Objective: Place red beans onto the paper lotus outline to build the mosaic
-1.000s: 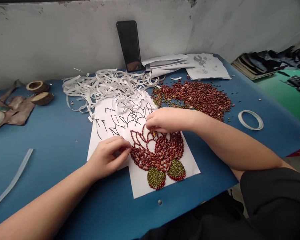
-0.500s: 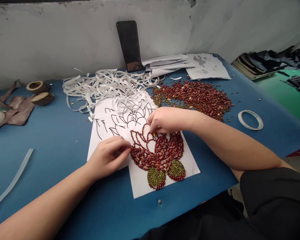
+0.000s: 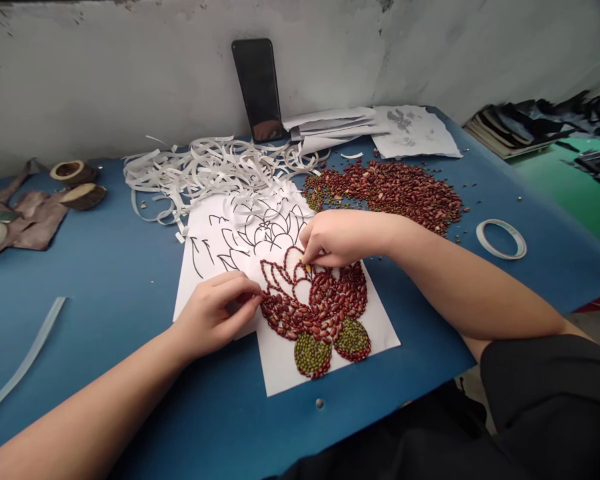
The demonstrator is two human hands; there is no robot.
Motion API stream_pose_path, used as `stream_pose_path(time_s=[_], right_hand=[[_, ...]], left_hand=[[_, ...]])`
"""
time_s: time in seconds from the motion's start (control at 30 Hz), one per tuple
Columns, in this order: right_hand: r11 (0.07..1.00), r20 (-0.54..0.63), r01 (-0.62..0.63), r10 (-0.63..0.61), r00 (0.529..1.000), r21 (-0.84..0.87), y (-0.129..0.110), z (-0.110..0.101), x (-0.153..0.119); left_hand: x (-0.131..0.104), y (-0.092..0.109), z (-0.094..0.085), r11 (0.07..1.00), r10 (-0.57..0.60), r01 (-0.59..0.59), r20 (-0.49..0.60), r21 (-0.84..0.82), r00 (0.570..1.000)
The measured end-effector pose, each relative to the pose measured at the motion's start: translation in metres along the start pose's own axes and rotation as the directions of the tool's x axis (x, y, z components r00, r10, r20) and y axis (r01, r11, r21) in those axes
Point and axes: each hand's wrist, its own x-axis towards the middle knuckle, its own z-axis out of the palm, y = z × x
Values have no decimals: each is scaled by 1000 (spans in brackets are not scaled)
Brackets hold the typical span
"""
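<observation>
A white sheet [image 3: 280, 373] carries a flower shape of red beans [image 3: 337, 293], with two round patches of green beans [image 3: 313, 353] below it. My right hand [image 3: 327, 239] is closed in a pinch over the upper petals. Small yellow pieces [image 3: 308, 269] show by its fingertips; what the fingers hold is too small to make out. At the flower's left edge, my left hand [image 3: 225, 310] rests with thumb and forefinger drawn together, and anything between them is hidden. Behind lies a paper with a line-drawn flower [image 3: 193, 287].
White paper strips [image 3: 205, 170] pile up at the back, near a leaning phone [image 3: 257, 90]. A heap of red and green beans [image 3: 405, 193] lies back right, with a tape roll [image 3: 501, 239] beyond. Wooden pieces [image 3: 83, 197] sit at left; folded papers [image 3: 340, 127] lie by the wall.
My right hand has shifted slightly right, uncovering a little more yellow at its fingertips. My left hand stays at the flower's left edge.
</observation>
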Motion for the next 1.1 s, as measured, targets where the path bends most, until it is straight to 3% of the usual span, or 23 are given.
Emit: stream_pose_path(time_s=[0.33,0.47,0.63,0.8,0.97,1.1], right_hand=[[982,37,-71,79,996,-176,-17,4,6],[986,46,-69,76,996,-154,-16,1,4],[985,-70,-133,126,990,-110,-4,-11,-8],[935,-86,-329,319,944,-135,9,-22,-24],[899,-36,-417,416,909,-132,13,-25,-32],[792,-88,-587,581,809,-167,25,-23,-34]], left_hand=[[0,1,0,1000,-6,6,0,-9,1000],[0,1,-1,1000,-12,12,2,0,1000],[1,1,-1,1000,-6,6,0,-10,1000],[1,1,-1,1000,-4,4,3,-8,1000],[1,1,-2,1000,-18,18,10,3,1000],[1,2,-2,1000,-28,28,9,1,1000]])
